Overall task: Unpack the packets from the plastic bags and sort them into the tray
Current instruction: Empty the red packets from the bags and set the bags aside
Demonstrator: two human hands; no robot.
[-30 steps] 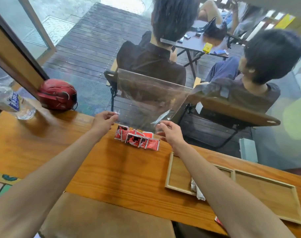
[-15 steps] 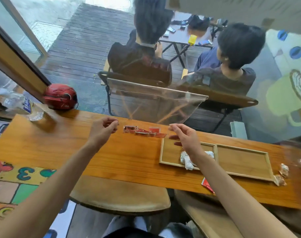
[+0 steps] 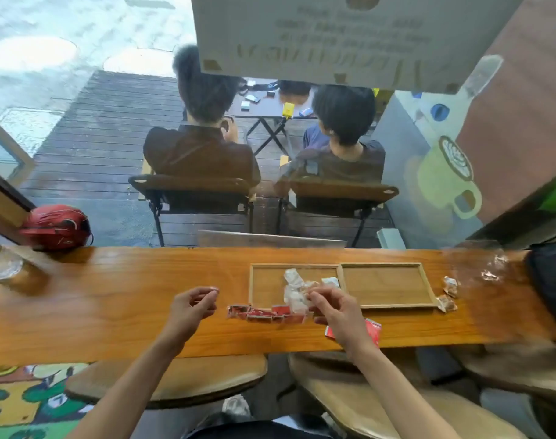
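Observation:
A row of red packets [image 3: 267,313] lies on the wooden table [image 3: 111,296], just off the front left corner of the two-part wooden tray [image 3: 340,282]. White packets [image 3: 294,285] sit in the tray's left compartment; the right one holds nothing. My left hand [image 3: 192,308] and my right hand [image 3: 336,312] each pinch a corner of a clear plastic bag [image 3: 270,238] that stretches away from me over the table. The bag is almost see-through and only its far edge shows plainly.
More packets [image 3: 448,294] lie right of the tray, and a red one [image 3: 374,332] sits under my right wrist. A red helmet [image 3: 56,226] and a water bottle [image 3: 1,261] stand at the far left, and a dark bag [image 3: 552,280] at the right. Two people sit behind the glass.
Both hands have drawn back toward me with the bag, which now lies flatter. The red packets now sit nearer the table's front, by the tray's corner. My view has pulled back.

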